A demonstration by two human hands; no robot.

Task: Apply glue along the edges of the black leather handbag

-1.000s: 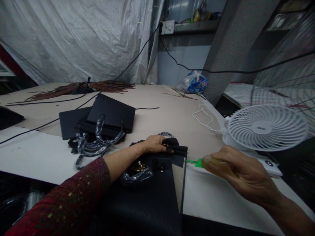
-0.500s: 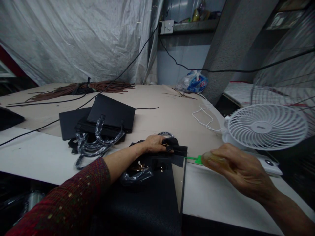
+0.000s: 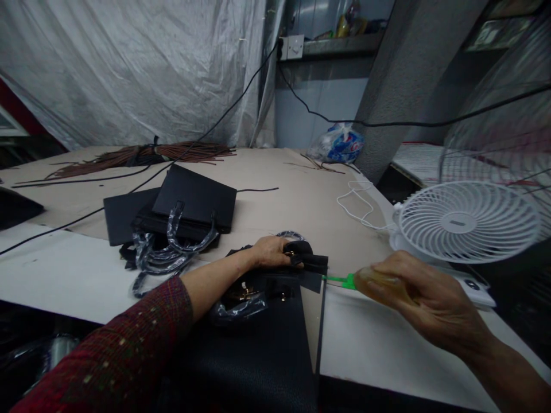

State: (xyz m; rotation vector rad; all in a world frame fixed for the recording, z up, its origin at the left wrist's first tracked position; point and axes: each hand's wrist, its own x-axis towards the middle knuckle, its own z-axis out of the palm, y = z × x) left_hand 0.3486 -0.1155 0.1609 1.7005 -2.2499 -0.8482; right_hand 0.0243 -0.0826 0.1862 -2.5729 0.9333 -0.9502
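My left hand (image 3: 270,252) presses down on a folded black leather piece (image 3: 310,263) at the top of a black handbag (image 3: 262,338) lying in front of me, fingers closed over it. My right hand (image 3: 424,304) grips a small amber squeeze bottle (image 3: 379,284) with a green nozzle (image 3: 340,280). The nozzle tip points left and touches the right edge of the black leather piece. Plastic-wrapped handles (image 3: 239,307) of the handbag lie under my left forearm.
A white table fan (image 3: 467,221) stands just behind my right hand. More black bags with wrapped handles (image 3: 181,221) lie at left centre. A bundle of brown strips (image 3: 142,154), black cables, a white cord (image 3: 359,206) and a plastic bag (image 3: 338,143) sit farther back.
My right hand has shifted slightly up and left, bringing the green nozzle against the leather piece's edge. My left hand has stayed in place.
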